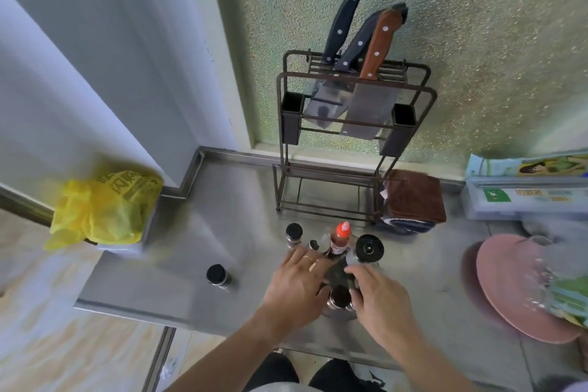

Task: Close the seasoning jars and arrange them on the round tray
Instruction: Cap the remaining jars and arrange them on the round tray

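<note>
- Here, a cluster of seasoning jars (331, 251) is seen near the front of a steel counter (222, 216), and both hands are placed over it.
- The left hand (299, 286) is laid over the left side of the cluster with its fingers stretched forward and fairly straight; rings are seen on two fingers. What lies under the palm is hidden.
- The right hand (378, 299) is curled on the right side of the cluster, its fingertips set against a dark object (337, 274) between the hands; motion blur keeps the object from being identified, so the grip cannot be told for certain.
- A dark-filled jar (339, 296) is seen just below that object, between the two hands.
- A red-capped bottle (342, 237) is stood upright at the back of the cluster, with a black-lidded jar (293, 234) to its left and a large round black lid (369, 248) to its right.
- The round tray (339, 315) is glimpsed only as a grey rim under the jars, between the wrists.
- One lone black-lidded jar (218, 276) is set well apart to the left on the counter.
- A wire knife rack (350, 137) holding three knives is placed behind the cluster, with a folded brown cloth (413, 197) beside it.
- A yellow plastic bag (101, 207) is seen at the left, and a pink plate (515, 286) at the right.
</note>
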